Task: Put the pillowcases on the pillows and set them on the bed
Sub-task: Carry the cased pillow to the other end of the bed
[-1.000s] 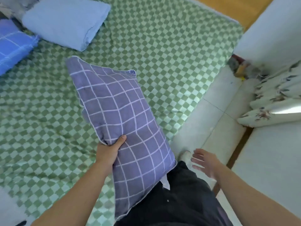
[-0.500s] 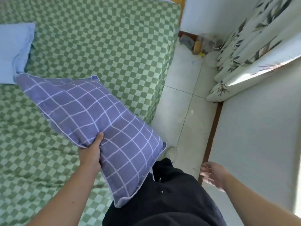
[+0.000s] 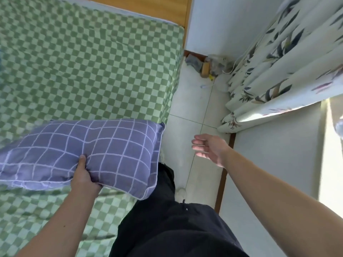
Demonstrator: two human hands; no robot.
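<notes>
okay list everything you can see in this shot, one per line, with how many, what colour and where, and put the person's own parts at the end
pillow: one, purple with a white grid, held over the near edge of the bed
bed: one, green-and-pale checked sheet, left half of the view
headboard: one, light wood, along the top
floor: pale tiles, strip between bed and wall
curtain: one, cream with a dark leaf print, upper right
clutter: small pile, mixed colours, floor corner by the curtain; items too small to tell
trousers: dark, bottom centre
left hand: one, grips the pillow's near edge
right hand: one, empty, fingers straight, over the floor
</notes>
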